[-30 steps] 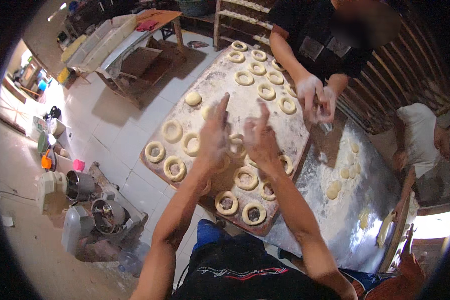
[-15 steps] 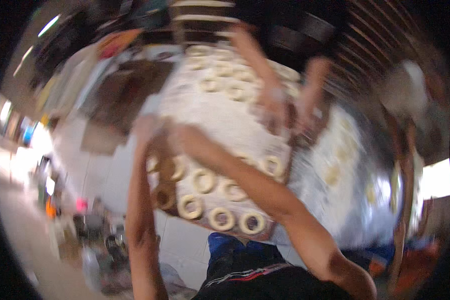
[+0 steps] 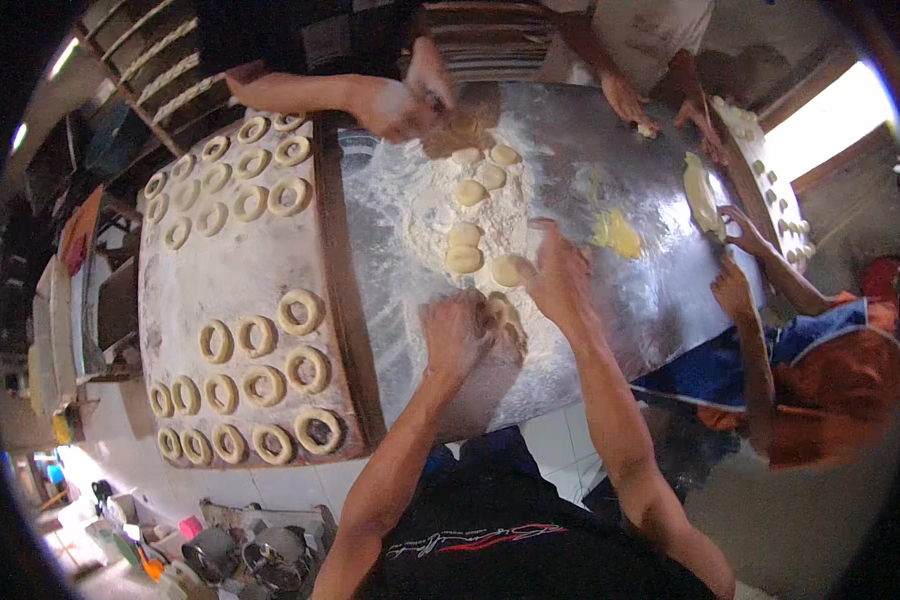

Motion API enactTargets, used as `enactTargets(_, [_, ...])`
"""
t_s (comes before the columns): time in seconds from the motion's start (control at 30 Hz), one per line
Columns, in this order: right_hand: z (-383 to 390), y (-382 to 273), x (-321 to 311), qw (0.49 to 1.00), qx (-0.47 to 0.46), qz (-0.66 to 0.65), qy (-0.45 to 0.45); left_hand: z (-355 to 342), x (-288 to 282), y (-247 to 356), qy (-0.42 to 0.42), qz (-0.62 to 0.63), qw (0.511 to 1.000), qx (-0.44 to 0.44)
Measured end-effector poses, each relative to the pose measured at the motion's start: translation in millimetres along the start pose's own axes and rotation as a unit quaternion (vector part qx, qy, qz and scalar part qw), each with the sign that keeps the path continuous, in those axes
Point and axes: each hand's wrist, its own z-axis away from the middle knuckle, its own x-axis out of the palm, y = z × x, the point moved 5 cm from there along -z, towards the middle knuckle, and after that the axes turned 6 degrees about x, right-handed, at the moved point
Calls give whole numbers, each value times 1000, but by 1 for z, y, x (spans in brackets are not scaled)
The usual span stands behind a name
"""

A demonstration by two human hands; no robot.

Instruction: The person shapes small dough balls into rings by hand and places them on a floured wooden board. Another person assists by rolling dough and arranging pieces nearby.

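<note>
Right, both my hands are down on the floured metal table [image 3: 660,300]. My left hand [image 3: 457,335] is curled loosely, pressing a piece of dough [image 3: 505,320] that lies just to its right. My right hand [image 3: 560,275] is spread open, fingers flat, touching a round dough ball [image 3: 507,270] at its left edge. The right hand is nearer those balls; the board of dough rings [image 3: 240,280] sits off to my left.

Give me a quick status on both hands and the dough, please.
Left hand pressing a dough piece on the floured metal table. Right hand open beside a dough ball. Nothing blocking.
</note>
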Motion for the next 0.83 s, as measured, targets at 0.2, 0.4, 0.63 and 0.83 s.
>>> enactTargets(0.2, [60,37,1,861,62,-485,-136,14,-5,27,70,363,912,-175])
enactTargets(0.4, [68,21,-5,759,76,-597,-250,31,-25,56,150,470,851,-179])
enactTargets(0.63, [77,-3,7,715,173,-599,-318,38,-43,47,176,527,816,-161])
enactTargets(0.83, [55,-45,22,654,-74,-619,-430,49,-114,18,2,438,895,-85])
